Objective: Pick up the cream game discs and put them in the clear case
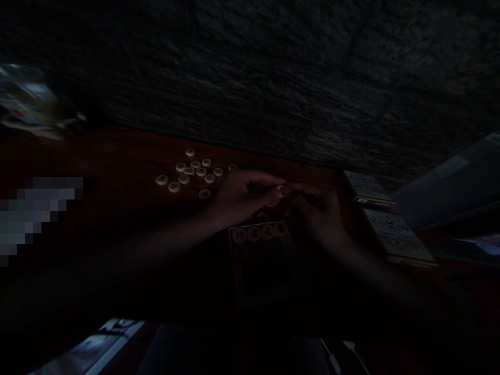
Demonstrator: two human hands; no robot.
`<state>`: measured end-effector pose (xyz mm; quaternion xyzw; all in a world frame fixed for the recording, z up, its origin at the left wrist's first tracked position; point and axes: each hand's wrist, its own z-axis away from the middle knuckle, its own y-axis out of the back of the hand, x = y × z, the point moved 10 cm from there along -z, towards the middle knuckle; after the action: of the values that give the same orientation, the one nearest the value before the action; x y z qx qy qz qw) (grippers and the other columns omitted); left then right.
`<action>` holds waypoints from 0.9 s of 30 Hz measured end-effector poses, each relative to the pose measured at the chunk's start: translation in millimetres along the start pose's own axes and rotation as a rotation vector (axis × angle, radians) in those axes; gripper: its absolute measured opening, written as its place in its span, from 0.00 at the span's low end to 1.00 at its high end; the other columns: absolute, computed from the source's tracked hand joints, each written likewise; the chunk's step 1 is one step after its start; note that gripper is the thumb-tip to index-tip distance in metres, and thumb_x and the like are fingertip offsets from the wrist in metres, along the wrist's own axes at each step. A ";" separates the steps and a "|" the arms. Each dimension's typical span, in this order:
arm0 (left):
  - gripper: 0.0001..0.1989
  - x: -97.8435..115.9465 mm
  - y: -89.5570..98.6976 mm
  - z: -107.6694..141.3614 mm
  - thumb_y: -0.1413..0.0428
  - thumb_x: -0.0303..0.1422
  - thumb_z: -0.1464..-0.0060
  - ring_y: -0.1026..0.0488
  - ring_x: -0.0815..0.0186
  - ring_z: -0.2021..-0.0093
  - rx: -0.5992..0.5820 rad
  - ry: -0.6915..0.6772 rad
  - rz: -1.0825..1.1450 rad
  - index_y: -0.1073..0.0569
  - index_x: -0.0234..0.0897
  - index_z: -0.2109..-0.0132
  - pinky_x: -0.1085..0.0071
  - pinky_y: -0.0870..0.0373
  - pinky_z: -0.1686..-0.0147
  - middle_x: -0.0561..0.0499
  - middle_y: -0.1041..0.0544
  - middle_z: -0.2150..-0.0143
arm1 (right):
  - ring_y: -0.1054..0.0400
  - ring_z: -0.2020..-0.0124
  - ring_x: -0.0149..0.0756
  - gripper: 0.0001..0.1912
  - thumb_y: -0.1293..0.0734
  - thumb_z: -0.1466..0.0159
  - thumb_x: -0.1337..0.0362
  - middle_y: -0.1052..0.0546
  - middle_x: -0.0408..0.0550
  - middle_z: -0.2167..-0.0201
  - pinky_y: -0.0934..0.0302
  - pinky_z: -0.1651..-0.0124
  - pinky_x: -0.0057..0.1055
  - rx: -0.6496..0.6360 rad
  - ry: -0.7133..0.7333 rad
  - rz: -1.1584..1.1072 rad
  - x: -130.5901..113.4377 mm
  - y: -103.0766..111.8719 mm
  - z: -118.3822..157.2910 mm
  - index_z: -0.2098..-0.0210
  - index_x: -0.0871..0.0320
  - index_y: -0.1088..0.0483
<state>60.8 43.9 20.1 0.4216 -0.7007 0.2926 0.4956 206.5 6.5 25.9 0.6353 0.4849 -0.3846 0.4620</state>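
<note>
The view is very dark. My left hand (pixel 244 195) and my right hand (pixel 318 211) meet above the table, their fingertips pinching a small round game piece (pixel 280 191) with red on it. Just below them lies a dark tray (pixel 265 268); along its far edge is a row of round pieces (pixel 253 234) with red or dark characters. Another dim piece (pixel 262 216) sits between the hands and the tray. Left of my left hand, several pale round pieces (pixel 189 171) are spread loosely on the wood.
Two flat boxes (pixel 369 187) (pixel 398 235) lie at the right of the reddish wooden table (pixel 117 156). A clear jar (pixel 29 99) stands at the far left. A rough stone wall (pixel 242 78) rises behind the table. A pale panel stands at the far right.
</note>
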 end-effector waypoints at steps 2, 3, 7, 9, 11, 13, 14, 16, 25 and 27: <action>0.16 2.5 0.5 0.1 0.30 0.38 0.44 0.14 0.61 0.61 0.005 -0.015 -0.024 0.15 0.34 0.51 0.68 0.17 0.59 0.44 0.12 0.57 | 0.28 0.78 0.31 0.15 0.23 0.37 0.50 0.17 0.45 0.75 0.35 0.76 0.26 -0.003 -0.001 -0.008 -0.5 -0.5 0.2 0.62 0.55 0.15; 0.16 3.6 0.6 0.1 0.30 0.37 0.45 0.14 0.60 0.60 0.006 -0.020 -0.029 0.15 0.34 0.51 0.67 0.17 0.58 0.44 0.12 0.57 | 0.27 0.77 0.31 0.14 0.23 0.37 0.50 0.17 0.45 0.73 0.34 0.75 0.27 -0.005 0.001 -0.012 -1.1 -0.8 0.4 0.61 0.55 0.15; 0.16 5.3 -0.1 -0.1 0.29 0.34 0.46 0.14 0.58 0.55 0.003 -0.028 -0.010 0.16 0.34 0.52 0.64 0.17 0.53 0.43 0.12 0.54 | 0.27 0.77 0.30 0.12 0.22 0.38 0.55 0.16 0.44 0.73 0.34 0.75 0.26 -0.006 0.006 -0.045 -0.4 -1.3 1.0 0.60 0.54 0.15; 0.17 4.2 -1.4 -0.2 0.29 0.34 0.47 0.14 0.57 0.54 -0.010 -0.023 0.011 0.16 0.33 0.51 0.63 0.17 0.51 0.42 0.13 0.53 | 0.27 0.77 0.30 0.11 0.21 0.38 0.56 0.16 0.44 0.72 0.34 0.75 0.26 -0.002 0.007 -0.060 1.4 -0.8 0.9 0.59 0.54 0.15; 0.17 3.1 -2.4 -0.5 0.28 0.33 0.47 0.14 0.57 0.54 -0.022 -0.026 0.024 0.16 0.33 0.50 0.63 0.17 0.50 0.42 0.13 0.53 | 0.26 0.76 0.30 0.11 0.21 0.39 0.57 0.15 0.45 0.71 0.32 0.74 0.27 -0.003 0.012 -0.066 2.8 -0.8 0.4 0.59 0.54 0.15; 0.18 2.3 -2.3 -0.8 0.28 0.33 0.48 0.14 0.57 0.54 -0.024 -0.039 0.022 0.17 0.33 0.50 0.63 0.17 0.50 0.42 0.13 0.53 | 0.25 0.75 0.31 0.11 0.20 0.40 0.57 0.15 0.45 0.70 0.31 0.72 0.28 -0.003 0.011 -0.062 3.8 -0.9 -0.2 0.59 0.55 0.15; 0.18 2.1 -2.2 -0.9 0.28 0.33 0.48 0.14 0.57 0.54 -0.024 -0.049 0.019 0.17 0.33 0.50 0.63 0.17 0.50 0.42 0.13 0.53 | 0.24 0.74 0.32 0.12 0.20 0.41 0.57 0.15 0.45 0.70 0.30 0.72 0.28 0.001 0.010 -0.059 4.0 -0.5 -0.5 0.60 0.55 0.15; 0.17 1.0 -3.4 -1.0 0.28 0.33 0.47 0.14 0.57 0.54 -0.040 -0.056 0.014 0.17 0.33 0.50 0.64 0.17 0.51 0.42 0.13 0.53 | 0.23 0.73 0.33 0.13 0.19 0.42 0.55 0.15 0.45 0.70 0.29 0.71 0.28 0.013 0.005 -0.059 3.6 0.4 -0.7 0.61 0.55 0.15; 0.14 4.8 -10.6 1.5 0.30 0.33 0.44 0.14 0.59 0.56 -0.110 -0.072 0.002 0.16 0.35 0.51 0.67 0.18 0.53 0.44 0.13 0.54 | 0.25 0.75 0.31 0.14 0.18 0.43 0.53 0.16 0.45 0.72 0.31 0.72 0.27 0.000 0.020 -0.062 1.2 -1.2 -1.9 0.65 0.55 0.17; 0.15 4.4 -10.9 1.5 0.30 0.33 0.44 0.14 0.59 0.55 -0.112 -0.066 0.006 0.16 0.35 0.50 0.66 0.18 0.53 0.44 0.13 0.53 | 0.26 0.76 0.31 0.13 0.19 0.42 0.53 0.16 0.44 0.73 0.31 0.73 0.27 -0.004 0.019 -0.061 1.6 -1.6 -2.2 0.66 0.55 0.17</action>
<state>69.0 36.2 23.6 0.4007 -0.7331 0.2405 0.4942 205.4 9.1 24.7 0.6230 0.5090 -0.3914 0.4467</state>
